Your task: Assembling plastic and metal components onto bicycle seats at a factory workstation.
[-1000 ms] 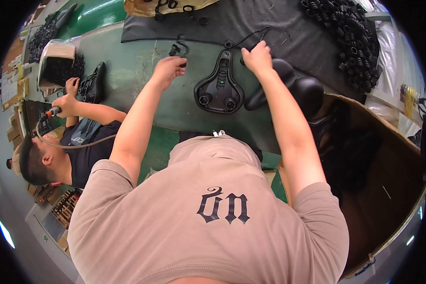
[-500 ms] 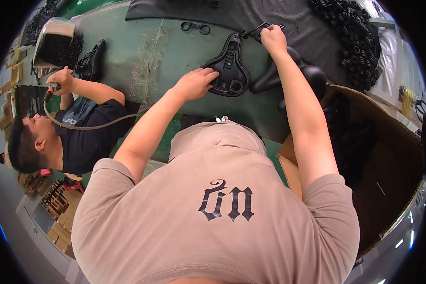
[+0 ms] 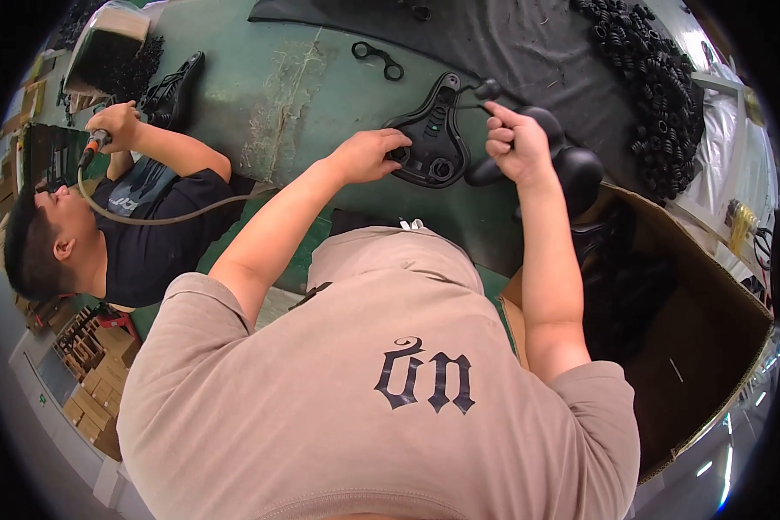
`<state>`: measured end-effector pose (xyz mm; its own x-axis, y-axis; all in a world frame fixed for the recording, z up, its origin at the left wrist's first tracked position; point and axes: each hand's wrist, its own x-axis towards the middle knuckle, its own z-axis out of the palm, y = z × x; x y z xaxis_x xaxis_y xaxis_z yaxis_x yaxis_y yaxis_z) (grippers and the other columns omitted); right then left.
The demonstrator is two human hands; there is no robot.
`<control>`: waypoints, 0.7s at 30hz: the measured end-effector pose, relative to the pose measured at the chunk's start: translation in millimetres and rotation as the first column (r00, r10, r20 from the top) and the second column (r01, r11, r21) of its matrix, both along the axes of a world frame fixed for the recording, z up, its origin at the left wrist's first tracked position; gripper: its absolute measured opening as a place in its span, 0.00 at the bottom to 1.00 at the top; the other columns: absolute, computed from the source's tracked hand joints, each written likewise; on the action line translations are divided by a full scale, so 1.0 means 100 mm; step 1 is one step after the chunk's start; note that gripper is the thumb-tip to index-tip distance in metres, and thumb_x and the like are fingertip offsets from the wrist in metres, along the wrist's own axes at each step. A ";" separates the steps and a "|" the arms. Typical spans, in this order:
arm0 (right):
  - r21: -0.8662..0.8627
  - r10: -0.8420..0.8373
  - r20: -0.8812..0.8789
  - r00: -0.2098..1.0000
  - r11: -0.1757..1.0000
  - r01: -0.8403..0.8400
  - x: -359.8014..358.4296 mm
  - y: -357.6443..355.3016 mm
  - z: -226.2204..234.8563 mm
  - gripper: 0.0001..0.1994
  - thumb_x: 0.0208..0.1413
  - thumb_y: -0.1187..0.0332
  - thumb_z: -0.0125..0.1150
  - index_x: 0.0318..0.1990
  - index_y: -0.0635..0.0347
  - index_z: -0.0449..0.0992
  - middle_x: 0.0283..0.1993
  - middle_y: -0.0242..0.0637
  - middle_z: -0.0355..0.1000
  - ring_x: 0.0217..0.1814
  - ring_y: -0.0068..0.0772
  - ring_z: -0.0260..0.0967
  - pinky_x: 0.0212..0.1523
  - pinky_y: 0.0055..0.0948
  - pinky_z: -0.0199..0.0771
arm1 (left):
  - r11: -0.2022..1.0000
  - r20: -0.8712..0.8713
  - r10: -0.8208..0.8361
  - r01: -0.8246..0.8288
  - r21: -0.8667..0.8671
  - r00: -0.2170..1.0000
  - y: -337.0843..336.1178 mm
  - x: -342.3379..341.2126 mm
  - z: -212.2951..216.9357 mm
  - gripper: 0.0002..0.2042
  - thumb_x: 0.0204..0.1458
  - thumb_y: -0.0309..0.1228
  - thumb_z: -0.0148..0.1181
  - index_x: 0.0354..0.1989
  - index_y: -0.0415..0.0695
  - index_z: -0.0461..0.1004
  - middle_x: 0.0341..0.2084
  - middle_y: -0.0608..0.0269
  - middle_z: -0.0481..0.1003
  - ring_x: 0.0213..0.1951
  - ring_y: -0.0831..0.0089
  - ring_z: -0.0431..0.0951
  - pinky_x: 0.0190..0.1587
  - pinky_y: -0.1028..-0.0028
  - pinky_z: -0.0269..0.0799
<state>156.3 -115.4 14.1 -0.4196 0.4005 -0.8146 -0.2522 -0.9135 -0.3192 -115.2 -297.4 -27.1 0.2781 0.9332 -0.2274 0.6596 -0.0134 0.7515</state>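
A black bicycle saddle (image 3: 425, 143) lies underside up on the green table, its narrow nose pointing away from me. My left hand (image 3: 368, 156) grips its left edge near the wide end, fingertips over the rim and thumb mostly hidden. My right hand (image 3: 518, 143) is to the right of the nose, with its index finger stretched forward and the other fingers curled. At its fingertips is a thin black bent rod (image 3: 470, 106), blurred, reaching to the saddle's nose. Behind that hand sit other black saddles (image 3: 574, 173), right side up.
A small black double-ringed part (image 3: 378, 61) lies beyond the saddle. Black springs (image 3: 663, 113) are heaped at the far right, on a dark sheet (image 3: 529, 52). An open cardboard box (image 3: 719, 303) stands at my right. To the left, a co-worker (image 3: 160, 208) holds a hosed tool (image 3: 97, 143).
My right hand has come nearer and its index finger now points out along the rod. The rod's far end has swung closer to the saddle. My left hand stays on the saddle edge.
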 end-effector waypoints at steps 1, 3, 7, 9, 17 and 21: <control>0.049 -0.006 0.089 0.996 0.999 0.002 -0.08 -0.09 -0.04 0.17 0.72 0.73 0.54 0.65 0.64 0.70 0.33 0.29 0.68 0.22 0.15 0.54 0.23 0.21 0.54 | 0.999 0.037 0.020 -0.018 -0.050 0.999 0.00 -0.01 -0.01 0.25 0.51 0.27 0.74 0.59 0.43 0.78 0.53 0.53 0.80 0.51 0.49 0.83 0.53 0.56 0.81; 0.222 0.056 0.192 0.980 0.970 -0.098 -0.25 -0.16 -0.10 0.21 0.71 0.71 0.56 0.68 0.67 0.72 0.33 0.33 0.73 0.24 0.20 0.62 0.25 0.25 0.62 | 0.999 0.025 0.020 -0.019 -0.051 0.999 0.05 -0.02 -0.01 0.25 0.50 0.26 0.74 0.59 0.43 0.78 0.53 0.53 0.81 0.52 0.48 0.82 0.53 0.56 0.81; 0.654 -0.105 0.742 0.662 0.328 -0.681 -0.60 -0.57 -0.47 0.24 0.66 0.68 0.61 0.66 0.69 0.76 0.39 0.53 0.83 0.36 0.51 0.81 0.40 0.48 0.80 | 0.978 0.006 0.094 -0.092 -0.187 0.996 0.15 0.03 -0.05 0.25 0.49 0.27 0.76 0.58 0.44 0.79 0.53 0.52 0.82 0.53 0.48 0.82 0.54 0.58 0.80; 0.576 -0.202 0.817 0.541 0.230 -0.785 -0.75 -0.98 -0.45 0.25 0.63 0.68 0.62 0.67 0.65 0.77 0.40 0.58 0.81 0.40 0.67 0.77 0.50 0.59 0.77 | 0.982 0.038 0.129 -0.122 -0.146 0.991 0.09 0.00 -0.09 0.25 0.48 0.26 0.76 0.58 0.45 0.79 0.54 0.52 0.81 0.52 0.49 0.82 0.54 0.59 0.80; 0.531 -0.280 0.832 0.479 0.154 -0.833 -0.61 -0.91 -0.47 0.28 0.64 0.61 0.64 0.67 0.67 0.72 0.62 0.58 0.75 0.63 0.64 0.73 0.66 0.55 0.70 | 0.817 0.114 0.527 -0.539 0.206 0.842 0.21 0.29 -0.10 0.31 0.55 0.52 0.71 0.61 0.42 0.79 0.61 0.50 0.79 0.64 0.47 0.74 0.70 0.50 0.65; 0.595 -0.363 0.771 0.523 0.117 -0.795 -0.68 -0.79 -0.86 0.31 0.60 0.57 0.67 0.65 0.69 0.72 0.60 0.55 0.76 0.60 0.60 0.75 0.62 0.55 0.72 | 0.771 -0.187 0.624 -0.559 0.306 0.758 0.67 0.70 -0.35 0.26 0.60 0.54 0.64 0.53 0.42 0.83 0.48 0.50 0.85 0.51 0.48 0.82 0.57 0.52 0.71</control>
